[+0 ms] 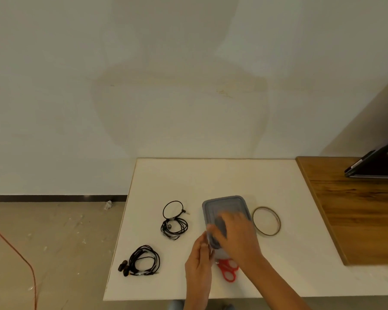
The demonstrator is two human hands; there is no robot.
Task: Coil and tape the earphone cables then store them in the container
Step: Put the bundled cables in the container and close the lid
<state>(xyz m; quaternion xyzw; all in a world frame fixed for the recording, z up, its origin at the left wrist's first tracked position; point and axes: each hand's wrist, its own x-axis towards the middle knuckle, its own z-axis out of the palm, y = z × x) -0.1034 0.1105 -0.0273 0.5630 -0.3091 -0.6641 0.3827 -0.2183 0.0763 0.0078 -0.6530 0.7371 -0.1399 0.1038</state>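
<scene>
Both my hands are at the grey container (224, 203), which sits lid-on near the middle of the white table (211, 175). My right hand (235, 236) lies over the near half of the lid, fingers pointing left. It is motion-blurred, so I cannot tell whether it grips anything or just presses down. A dark lump (220, 224) shows at its fingertips on the lid, too smeared to identify. My left hand (198, 260) is at the container's near-left corner, with thumb and fingers drawn together around something small and pale. It could be a pinch, but the blur hides it, so I cannot tell.

Two black earphone sets are out on the table, left of the container. The far earphones (169, 226) lie coiled near the container, plug sticking out toward it, not touching it. The near earphones (134, 257) are coiled by the table's front-left edge, well apart from both hands, buds on the left side.

A tape roll (278, 223) lies flat just right of the container. Red scissors (223, 270) lie at the container's near end, handles toward me, blades hidden under my hands. A wooden table (356, 220) butts against the white one on the right, with a dark flat device (379, 166) at its far edge.
</scene>
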